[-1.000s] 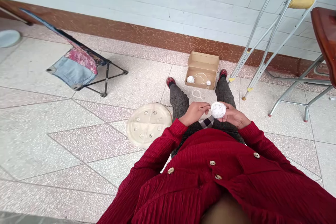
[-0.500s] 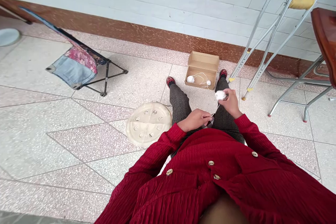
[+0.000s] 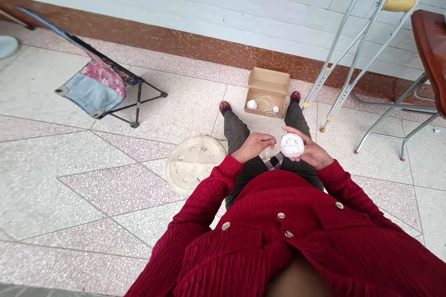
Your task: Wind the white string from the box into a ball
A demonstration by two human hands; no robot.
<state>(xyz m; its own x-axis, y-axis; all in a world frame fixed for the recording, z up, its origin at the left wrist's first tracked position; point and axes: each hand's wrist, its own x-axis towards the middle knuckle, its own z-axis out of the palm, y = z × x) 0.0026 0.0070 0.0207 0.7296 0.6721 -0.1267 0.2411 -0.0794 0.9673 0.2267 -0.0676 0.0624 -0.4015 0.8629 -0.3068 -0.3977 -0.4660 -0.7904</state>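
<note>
A white ball of yarn (image 3: 292, 145) rests in my right hand (image 3: 313, 152), whose fingers curve around its far side and underside. My left hand (image 3: 256, 145) pinches a thin strand of yarn (image 3: 279, 137) just left of the ball. A loose bit of strand hangs below the left fingertips, over my lap. Beyond my knees, an open cardboard box (image 3: 267, 84) stands on the floor. Inside it lie a white yarn ball (image 3: 252, 105) and a smaller white yarn ball (image 3: 276, 109), with loose strands curling between them.
Left of my legs lies a round cream mat (image 3: 195, 164) with holes. A folding chair (image 3: 101, 88) stands farther left. Metal crutches (image 3: 351, 65) lean on the wall at right, beside a brown chair (image 3: 430, 51) with metal legs.
My right hand has turned palm up and come nearer with the yarn ball, which now shows more fully. My left hand has risen to the strand beside the ball.
</note>
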